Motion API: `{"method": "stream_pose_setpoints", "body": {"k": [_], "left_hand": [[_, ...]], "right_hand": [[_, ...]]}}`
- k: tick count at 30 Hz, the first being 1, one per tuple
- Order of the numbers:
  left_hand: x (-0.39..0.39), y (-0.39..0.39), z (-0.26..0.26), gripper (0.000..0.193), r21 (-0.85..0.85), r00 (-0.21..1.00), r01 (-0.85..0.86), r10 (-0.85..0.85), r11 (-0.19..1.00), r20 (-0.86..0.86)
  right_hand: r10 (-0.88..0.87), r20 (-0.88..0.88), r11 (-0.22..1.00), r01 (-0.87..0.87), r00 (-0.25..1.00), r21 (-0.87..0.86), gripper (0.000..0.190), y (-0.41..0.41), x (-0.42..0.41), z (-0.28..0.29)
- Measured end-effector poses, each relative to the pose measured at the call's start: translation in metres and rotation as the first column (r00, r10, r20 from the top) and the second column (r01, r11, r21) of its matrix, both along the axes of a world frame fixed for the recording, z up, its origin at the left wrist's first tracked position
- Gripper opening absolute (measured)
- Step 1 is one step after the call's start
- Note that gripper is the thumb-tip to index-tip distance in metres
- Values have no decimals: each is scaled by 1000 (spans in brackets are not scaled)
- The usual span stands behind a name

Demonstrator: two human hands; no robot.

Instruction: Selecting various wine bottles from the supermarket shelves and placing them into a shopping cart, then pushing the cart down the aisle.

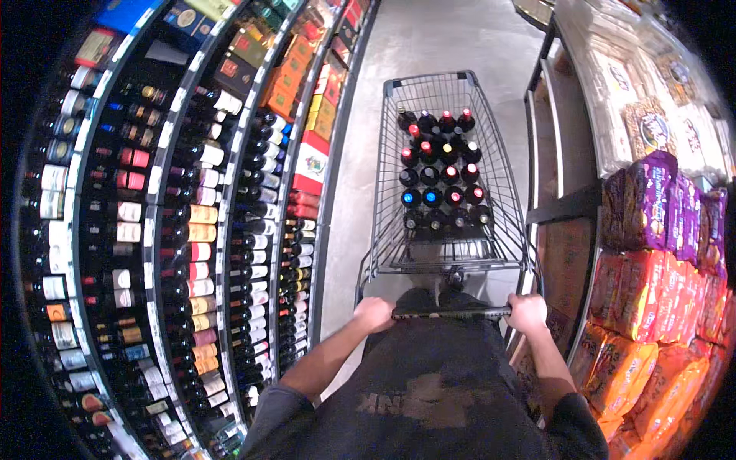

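Observation:
My left hand is closed around the left end of the handlebar of a wire shopping cart. At the bar's right end my right hand grips it in the same way. The cart's metal basket stretches out ahead of me. Rows of dark glass bottles stand upright inside it, seen from above, with red, blue, yellow and dark tops. The small lettering on the tops cannot be read.
Shelves of wine bottles and boxes run along the left. Stacked purple packets, red packets and orange packets stand at the right, beside a dark rack frame. The smooth aisle floor continues beyond the cart.

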State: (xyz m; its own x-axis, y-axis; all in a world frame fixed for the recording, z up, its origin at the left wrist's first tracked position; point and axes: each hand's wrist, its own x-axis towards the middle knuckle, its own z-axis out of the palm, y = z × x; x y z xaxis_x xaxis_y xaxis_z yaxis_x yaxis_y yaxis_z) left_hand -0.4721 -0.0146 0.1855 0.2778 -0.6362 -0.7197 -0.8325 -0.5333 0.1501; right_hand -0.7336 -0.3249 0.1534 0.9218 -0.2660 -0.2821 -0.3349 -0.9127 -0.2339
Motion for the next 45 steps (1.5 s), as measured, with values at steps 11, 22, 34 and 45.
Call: {"method": "stream_pose_setpoints", "body": {"k": [11, 22, 34, 45], "left_hand": [[60, -74, 6, 31, -89, 998, 31, -26, 996, 60], [130, -142, 20, 26, 81, 999, -35, 36, 996, -4], [202, -218, 15, 25, -39, 998, 64, -65, 997, -23], [252, -298, 3, 30, -12, 997, 71, -71, 997, 13]], "right_hand": [[-68, 58, 998, 69, 996, -8, 18, -55, 45, -1], [-157, 0, 987, 157, 988, 7, 17, -88, 98, 6], [-265, -206, 962, 274, 942, 16, 22, -158, 165, 18], [-242, -30, 970, 241, 970, -41, 15, -239, 209, 6]]}}
